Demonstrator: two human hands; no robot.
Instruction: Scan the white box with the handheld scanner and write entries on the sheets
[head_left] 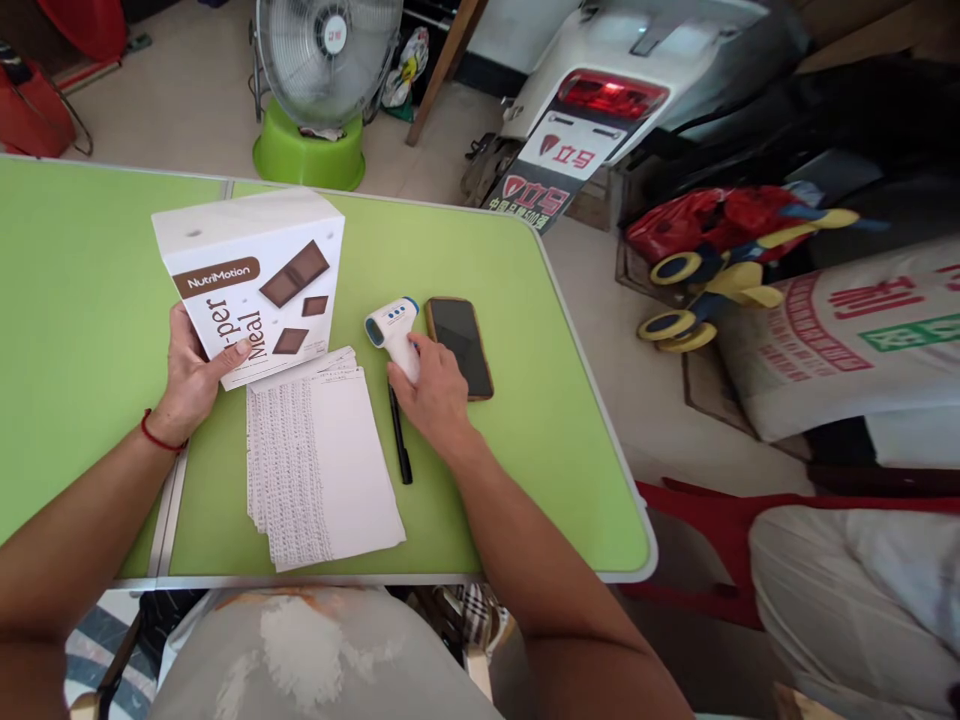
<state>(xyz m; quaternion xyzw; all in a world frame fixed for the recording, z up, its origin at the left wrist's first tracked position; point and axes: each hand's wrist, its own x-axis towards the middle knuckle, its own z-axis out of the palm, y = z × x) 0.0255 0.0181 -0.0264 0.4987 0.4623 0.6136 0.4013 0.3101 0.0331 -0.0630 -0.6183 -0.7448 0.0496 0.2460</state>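
Note:
My left hand (196,365) grips the lower left corner of a white box (304,260) printed "NutriMotion" with pictures of chocolate pieces. The box is tilted over the far end of a stack of papers (352,460), whose left half carries dense handwriting. Fingers of my right hand (435,390) wrap the handle of a white and blue infrared thermometer (394,325), its head pointing up and left. Just right of that hand lies a dark smartphone (463,345) in a brown case. A black pen (401,440) rests between the papers and my right wrist.
The green folding table (525,480) has a metal rim and a seam on the left. Beyond it a fan (330,60) stands on a green stool (307,160). To the right are a white electric scooter (585,100), a printed sack (847,330) and a seated person's leg (832,580).

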